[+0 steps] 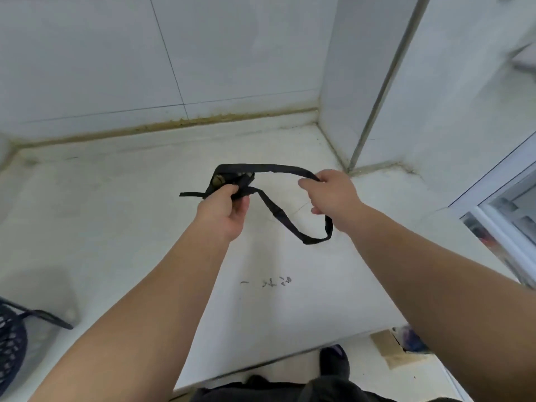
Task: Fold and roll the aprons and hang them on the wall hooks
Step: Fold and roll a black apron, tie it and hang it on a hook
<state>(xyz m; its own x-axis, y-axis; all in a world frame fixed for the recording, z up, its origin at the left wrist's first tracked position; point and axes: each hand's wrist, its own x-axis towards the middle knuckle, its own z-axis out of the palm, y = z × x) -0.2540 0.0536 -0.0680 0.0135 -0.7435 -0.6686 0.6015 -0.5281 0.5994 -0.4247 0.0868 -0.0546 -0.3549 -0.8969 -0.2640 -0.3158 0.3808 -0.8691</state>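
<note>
1. The apron [232, 178] is already gathered into a small dark bundle, so the folding and rolling are judged to be done or nearly done for this piece.
2. The bundle is held in the air above the white counter [116, 213], near the middle of the view and clear of the surface.
3. The bundle is gripped by the left hand [224, 211]. Its fingers [232, 188] are curled tightly round the roll and the base of the strap.
4. The long strap [278, 213] is held up as an open loop by the right hand [333, 195]. The fingers there are bent round the band, but how firmly it is pinched cannot be told.
5. The bundle's long axis is judged to lie roughly left to right across the view. 1 short strap end [191, 194] points left, out past the left hand.
6. The loop is stretched to the right from the bundle, with its lower part sagging below the right hand.
7. Hanging is what is left. No hook is seen on the tiled wall [87, 53], so the place for hanging cannot be told.
8. Whether more aprons are waiting cannot be told. Only a dark mesh basket [11, 343] is seen at the lower left edge.
</note>
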